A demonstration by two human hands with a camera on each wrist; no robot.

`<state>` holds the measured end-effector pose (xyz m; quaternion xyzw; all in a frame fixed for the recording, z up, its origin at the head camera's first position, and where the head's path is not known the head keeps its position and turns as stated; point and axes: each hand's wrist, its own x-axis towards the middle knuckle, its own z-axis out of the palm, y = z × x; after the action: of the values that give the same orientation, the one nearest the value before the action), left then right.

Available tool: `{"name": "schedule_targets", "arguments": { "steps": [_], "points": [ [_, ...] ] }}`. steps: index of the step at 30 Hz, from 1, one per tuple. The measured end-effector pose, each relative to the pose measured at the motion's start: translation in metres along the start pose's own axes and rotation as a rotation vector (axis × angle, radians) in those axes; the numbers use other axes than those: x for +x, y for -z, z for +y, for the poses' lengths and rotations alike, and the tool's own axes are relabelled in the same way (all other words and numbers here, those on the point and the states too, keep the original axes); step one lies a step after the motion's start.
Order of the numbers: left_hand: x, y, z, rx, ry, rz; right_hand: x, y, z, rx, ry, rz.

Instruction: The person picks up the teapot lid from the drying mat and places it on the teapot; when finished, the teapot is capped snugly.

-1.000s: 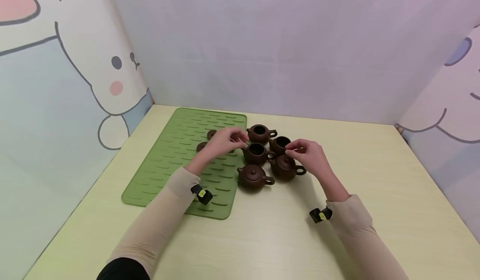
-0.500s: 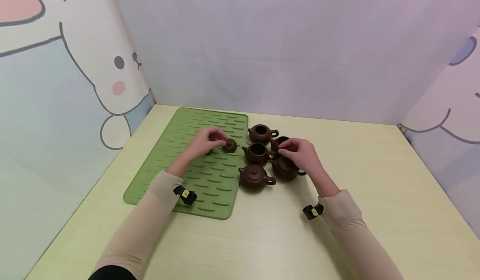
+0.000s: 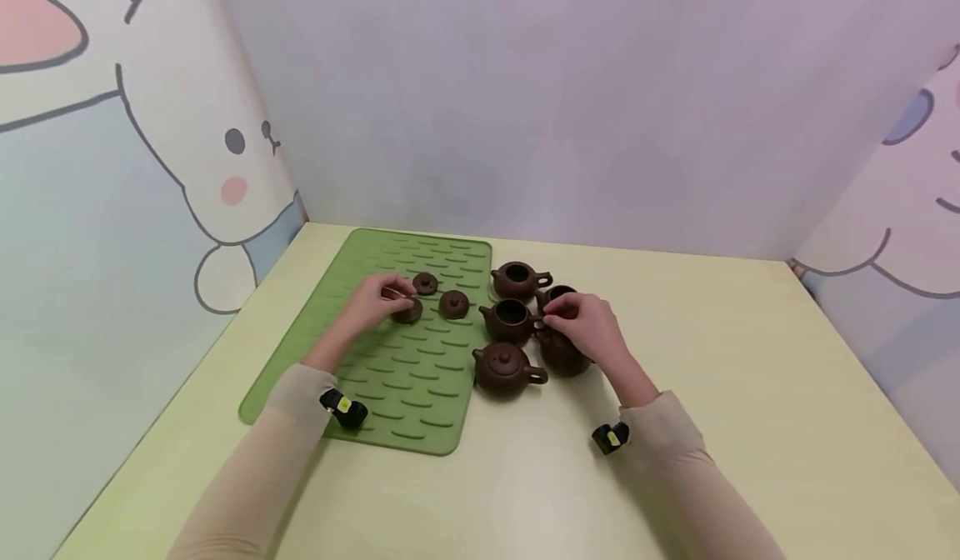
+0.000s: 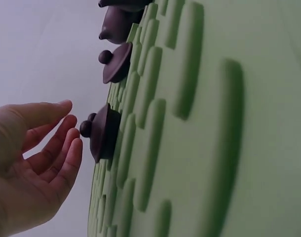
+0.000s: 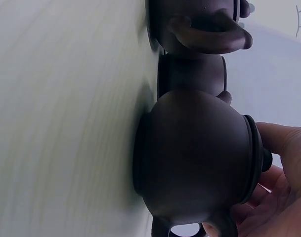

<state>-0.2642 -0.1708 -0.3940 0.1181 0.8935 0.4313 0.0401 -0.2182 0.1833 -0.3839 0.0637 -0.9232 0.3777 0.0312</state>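
In the head view my left hand (image 3: 369,302) is over the green mat beside a dark brown teapot lid (image 3: 408,312). The left wrist view has its loosely bent fingers right at the knob of that lid (image 4: 103,136), thumb held apart. Two more lids, a rear one (image 3: 425,283) and a right one (image 3: 453,304), lie close by. My right hand (image 3: 588,328) hovers over a lidded teapot (image 3: 566,356), fingers loosely curled. In the right wrist view the hand (image 5: 291,148) is beyond the lid of this teapot (image 5: 194,153), which hides the thumb tip.
Along the right edge of the mat (image 3: 405,393) stand a lidded teapot (image 3: 501,372) and open teapots: a middle one (image 3: 510,327), a rear one (image 3: 517,283) and one partly behind my right hand (image 3: 550,295). The pale wooden table (image 3: 712,360) extends to the right.
My left hand has moved left, away from the teapots, uncovering the right-hand lid and coming up to the left one. My right hand has shifted left, covering more of the lidded teapot.
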Motion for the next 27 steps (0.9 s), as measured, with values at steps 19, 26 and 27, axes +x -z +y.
{"name": "schedule_targets", "arguments": {
  "steps": [19,26,27],
  "points": [
    [-0.002,0.0,-0.008,0.082,0.097,0.038,-0.006,-0.009,-0.011,-0.06,-0.056,0.022],
    [0.004,-0.003,0.006,0.112,0.086,0.035,-0.005,-0.009,-0.011,-0.083,-0.048,0.05],
    [0.004,-0.004,0.01,0.111,0.081,0.035,-0.005,-0.009,-0.01,-0.083,-0.047,0.052]
  ]
}}
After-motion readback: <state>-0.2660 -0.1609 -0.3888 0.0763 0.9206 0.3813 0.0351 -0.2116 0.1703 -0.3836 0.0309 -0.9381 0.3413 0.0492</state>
